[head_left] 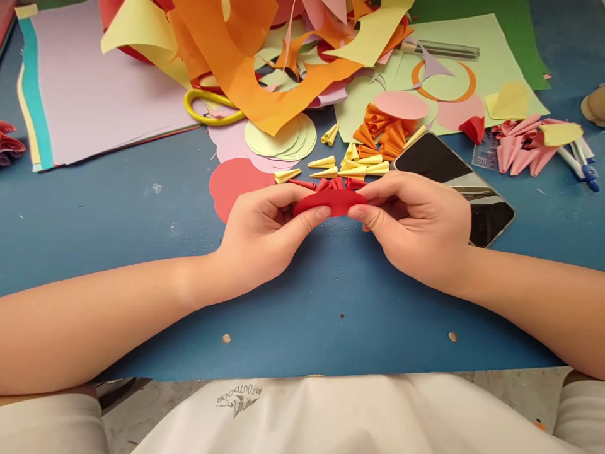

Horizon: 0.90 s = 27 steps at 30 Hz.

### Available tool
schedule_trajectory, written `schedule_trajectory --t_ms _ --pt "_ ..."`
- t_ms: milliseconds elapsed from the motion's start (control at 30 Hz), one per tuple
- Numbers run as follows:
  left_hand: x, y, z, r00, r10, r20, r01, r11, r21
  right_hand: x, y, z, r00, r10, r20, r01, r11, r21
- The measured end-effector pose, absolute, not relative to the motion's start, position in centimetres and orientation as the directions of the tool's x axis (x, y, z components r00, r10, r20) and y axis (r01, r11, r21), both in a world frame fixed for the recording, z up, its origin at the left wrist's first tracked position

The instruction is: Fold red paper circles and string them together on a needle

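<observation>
Red paper, a small curved piece (331,202), sits pinched between both hands just above the blue tabletop (331,302); the left hand (265,230) grips its left end between thumb and bent fingers, and the right hand (416,224) clamps the right end the same way, so the piece bows upward between them. Just behind it lie a few small red cones (331,184), close to the fingertips; beyond those, a scatter of yellow cones (350,165), then a cluster of orange cones (382,132). A flat red circle (231,183) lies on the table beside the left hand, partly hidden by it; a dark phone (463,183) lies screen up, its near end under the right hand. Farther back sit a stack of pale green circles (278,135) and yellow scissor handles (208,107), tucked under a heap of orange scraps (246,57); pink cones (515,148) and pens (579,161) lie at the far right, and a stack of lilac sheets (94,94) at the far left.
</observation>
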<state>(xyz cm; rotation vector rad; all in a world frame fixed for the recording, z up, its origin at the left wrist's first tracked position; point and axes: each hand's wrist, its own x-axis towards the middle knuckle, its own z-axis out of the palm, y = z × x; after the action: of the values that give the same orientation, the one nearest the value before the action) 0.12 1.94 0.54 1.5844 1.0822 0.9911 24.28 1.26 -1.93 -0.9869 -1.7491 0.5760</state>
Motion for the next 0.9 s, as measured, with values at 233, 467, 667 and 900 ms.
schedule_trajectory --t_ms 233,467,667,900 --pt "0.1 2.2 -0.2 0.255 0.962 0.099 0.047 -0.115 0.992 24.1 1.7 -2.5 -0.209 0.91 0.36 0.173 0.396 -0.902" --pt "-0.3 2.4 -1.3 0.285 0.95 0.131 -0.01 -0.133 0.991 24.3 1.7 -1.4 -0.292 0.914 0.282 0.174 0.34 -0.924" --pt "-0.3 2.5 -1.3 0.312 0.933 0.178 -0.024 -0.179 0.984 24.1 1.5 -1.6 -0.285 0.929 0.237 0.133 0.283 -0.95" --pt "-0.4 2.5 -1.4 0.364 0.916 0.167 -0.043 -0.163 0.986 24.0 1.8 -2.4 -0.262 0.91 0.322 0.034 0.342 -0.939"
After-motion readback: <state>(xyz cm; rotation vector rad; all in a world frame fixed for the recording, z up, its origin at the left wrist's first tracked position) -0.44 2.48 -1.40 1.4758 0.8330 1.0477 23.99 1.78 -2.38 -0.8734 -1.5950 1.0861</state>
